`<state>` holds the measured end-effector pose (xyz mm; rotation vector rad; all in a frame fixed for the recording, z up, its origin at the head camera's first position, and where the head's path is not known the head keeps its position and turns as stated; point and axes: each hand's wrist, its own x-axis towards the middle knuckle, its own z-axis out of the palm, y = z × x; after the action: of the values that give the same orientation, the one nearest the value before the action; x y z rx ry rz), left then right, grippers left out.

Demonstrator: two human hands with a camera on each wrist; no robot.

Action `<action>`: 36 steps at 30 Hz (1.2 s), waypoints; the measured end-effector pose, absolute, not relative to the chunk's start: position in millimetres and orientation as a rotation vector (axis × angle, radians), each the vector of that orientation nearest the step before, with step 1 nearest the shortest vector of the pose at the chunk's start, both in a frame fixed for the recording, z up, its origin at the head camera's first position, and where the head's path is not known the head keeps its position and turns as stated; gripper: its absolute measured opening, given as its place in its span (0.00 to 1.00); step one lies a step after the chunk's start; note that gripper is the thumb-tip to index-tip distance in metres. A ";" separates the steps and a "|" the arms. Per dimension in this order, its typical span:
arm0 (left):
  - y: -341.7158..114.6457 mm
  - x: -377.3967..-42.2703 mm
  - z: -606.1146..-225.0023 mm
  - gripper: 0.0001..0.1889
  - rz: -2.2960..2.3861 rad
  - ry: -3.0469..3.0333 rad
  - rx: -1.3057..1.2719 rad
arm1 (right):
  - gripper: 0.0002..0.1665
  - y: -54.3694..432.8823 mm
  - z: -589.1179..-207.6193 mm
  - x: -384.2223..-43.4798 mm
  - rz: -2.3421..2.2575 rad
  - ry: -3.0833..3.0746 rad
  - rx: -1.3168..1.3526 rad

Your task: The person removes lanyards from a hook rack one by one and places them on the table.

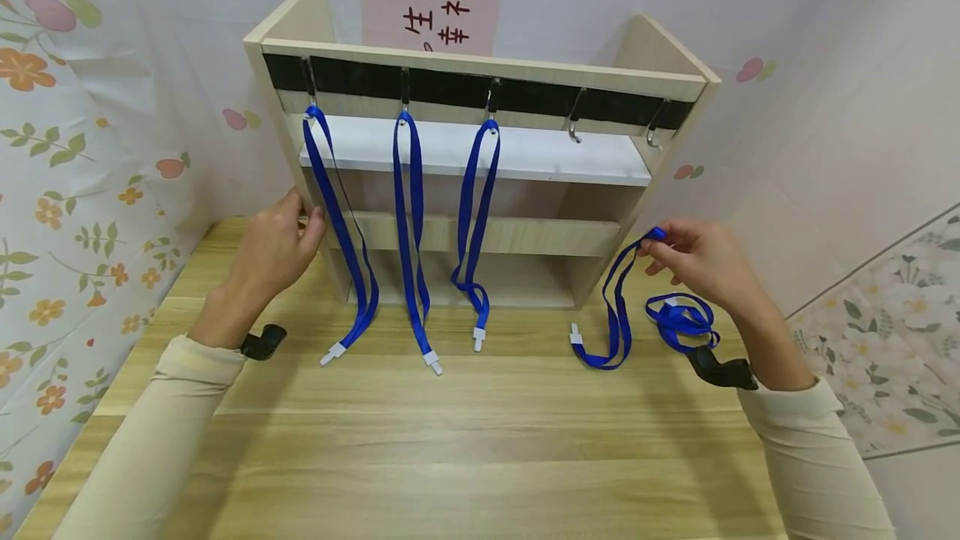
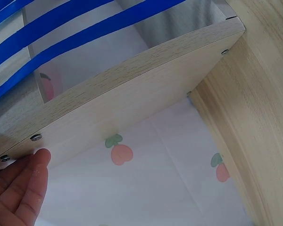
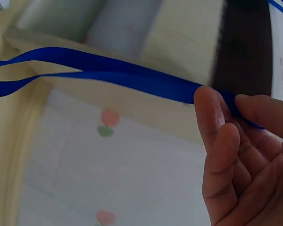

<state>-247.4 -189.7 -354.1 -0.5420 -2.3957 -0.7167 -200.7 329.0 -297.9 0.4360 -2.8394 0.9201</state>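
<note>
A small wooden rack (image 1: 480,238) carries a row of metal hooks on a black strip (image 1: 450,90). Blue lanyards with white clips hang from the left, second and middle hooks: the left lanyard (image 1: 330,190), the second lanyard (image 1: 408,215) and the middle lanyard (image 1: 472,215). At the rack's left side panel, my left hand (image 1: 273,248) holds the edge, thumb toward the front and fingers (image 2: 35,183) on the outer face. Right of the rack, my right hand (image 1: 693,261) pinches another lanyard (image 1: 618,307) near its looped end, between thumb and forefinger. Its clip end hangs low over the table.
One more blue lanyard (image 1: 682,319) lies coiled on the wooden table (image 1: 480,440), below my right hand. The two right-hand hooks (image 1: 576,127) hold nothing. A white shelf board (image 1: 555,157) sits behind the hooks. Patterned cloth (image 1: 97,148) covers the walls.
</note>
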 end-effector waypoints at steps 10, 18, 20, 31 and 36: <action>-189.4 -247.1 -353.2 0.12 -0.730 -2.401 -0.545 | 0.08 326.3 -323.2 -199.3 1.142 -3.093 0.562; -189.4 -247.1 -352.5 0.12 -0.738 -2.396 -0.546 | 0.10 346.4 -347.8 -197.6 1.378 -3.205 0.723; -189.5 -247.1 -352.9 0.12 -0.736 -2.401 -0.542 | 0.10 352.4 -353.9 -198.4 1.445 -3.200 0.755; -190.5 -247.4 -352.1 0.12 -0.713 -2.413 -0.518 | 0.11 380.0 -393.6 -210.2 1.608 -3.319 0.573; -190.4 -247.1 -352.3 0.11 -0.733 -2.401 -0.528 | 0.06 375.7 -401.6 -209.4 0.844 -3.380 0.615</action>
<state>-247.1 -190.4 -352.3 -0.5280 -2.4008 -0.7332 -209.4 375.7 -401.6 0.6150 -3.3802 0.8437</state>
